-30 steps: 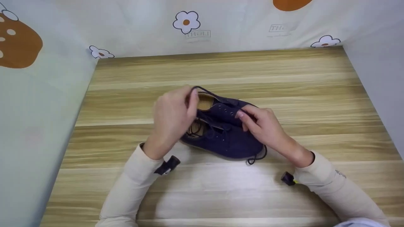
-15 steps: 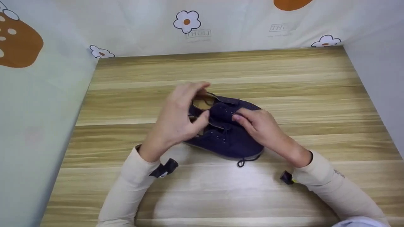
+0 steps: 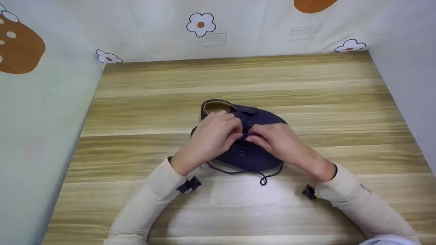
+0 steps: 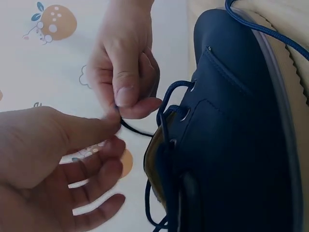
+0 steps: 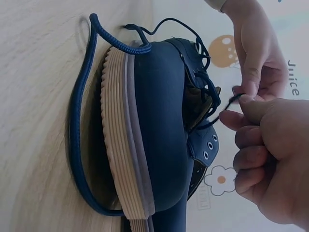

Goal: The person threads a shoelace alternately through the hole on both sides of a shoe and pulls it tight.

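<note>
Two navy lace-up shoes lie side by side, toes to the right. Above the nearer shoe [image 3: 260, 158], both hands meet fingertip to fingertip. My left hand [image 3: 218, 132] pinches the dark blue shoelace [image 4: 134, 129] between thumb and forefinger, its other fingers loosely bent. My right hand [image 3: 277, 137] pinches the same lace close beside it, remaining fingers curled, as the right wrist view shows. From their fingertips the lace [image 5: 216, 121] runs down to the shoe's tongue. Eyelets on this shoe [image 4: 231, 125] are partly threaded. The farther shoe [image 3: 269, 117] shows unthreaded eyelets and is partly covered by the hands.
A loose lace end [image 3: 235, 172] curves along the near side of the shoe and loops on the wood-grain table [image 3: 136, 112]. Pale printed sheeting [image 3: 153, 30] walls the table at the back and sides. Small black cameras [image 3: 189, 184] hang at both wrists.
My left hand let go of the lace near the heels, opened, then came right and down to the nearer shoe's lacing. My right hand shifted slightly left and down. The loose lace now lies along the near side.
</note>
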